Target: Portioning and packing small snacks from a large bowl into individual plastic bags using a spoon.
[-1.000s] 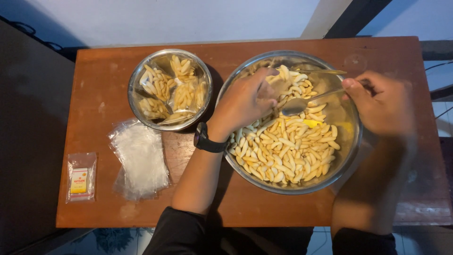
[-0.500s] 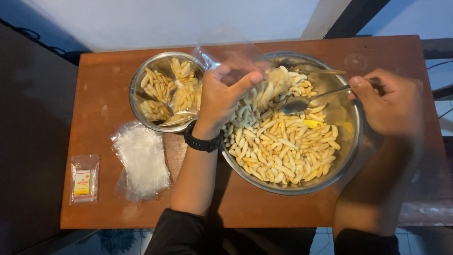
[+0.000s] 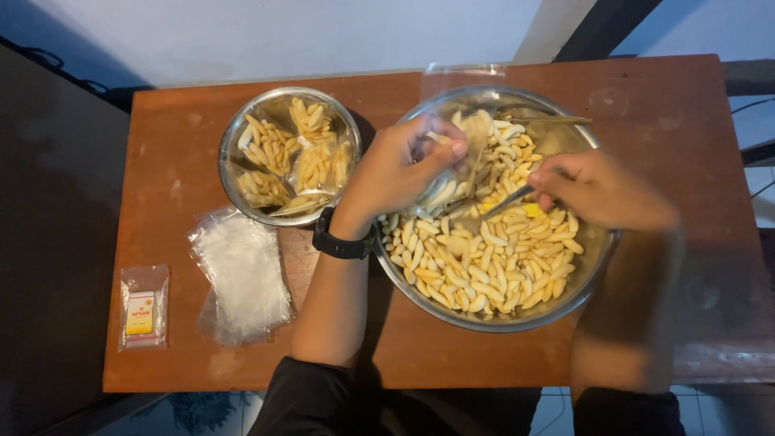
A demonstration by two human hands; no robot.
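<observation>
Holding a clear plastic bag (image 3: 460, 121) open over the big metal bowl (image 3: 593, 258) in the centre right of the frame, your left hand (image 3: 400, 173) has its fingers curled and pinched shut on the bag's near edge, and some pale pieces already sit inside it. Your right hand (image 3: 601, 190) is closed around the handle of a spoon (image 3: 500, 206), its scoop end down among the finger-shaped crackers (image 3: 484, 258) that fill the bowl's lower half. You look to be in the middle of filling: spoon in the heap, bag mouth waiting just above and to the left of it.

By my reading, the next move calls for a level lift of the spoon and a short tip into the bag's mouth, with your left fingers keeping that opening wide; the film is limp and could fold shut or let pieces slide back out.

Over in the upper left, the smaller metal bowl (image 3: 234, 137) holds bags already packed. Lower left, a stack of empty bags (image 3: 242, 274) lies on the wooden table (image 3: 670, 105), with a small sachet (image 3: 144, 307) beside it near the left edge.
</observation>
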